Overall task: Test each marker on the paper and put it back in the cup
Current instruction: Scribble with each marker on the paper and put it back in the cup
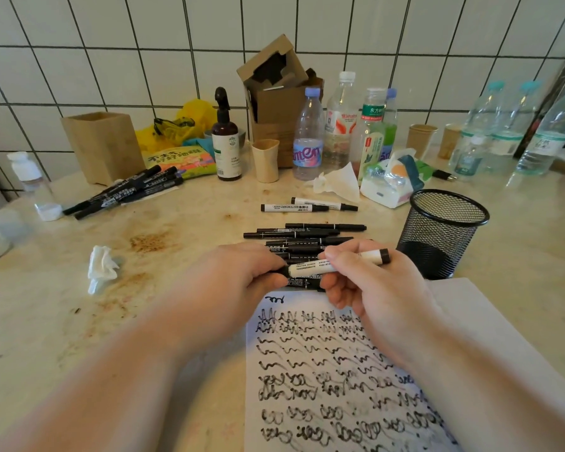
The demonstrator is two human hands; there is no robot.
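**White marker gripped at both ends**

Right hand (369, 282) clamped on white marker (336, 263), left hand (238, 275) pinching its dark cap end. Held above paper (327, 370), just left of mesh cup (441, 233), before loose black markers (304, 236) on counter (177, 230).

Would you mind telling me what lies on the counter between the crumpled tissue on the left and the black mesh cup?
In the head view, between the crumpled tissue and the mesh cup lie a row of black markers and both hands holding a white marker.

Bare counter (177, 230) lies open at 10 o'clock; loose markers (304, 234) and mesh cup (444, 233) crowd 12 to 2 o'clock.
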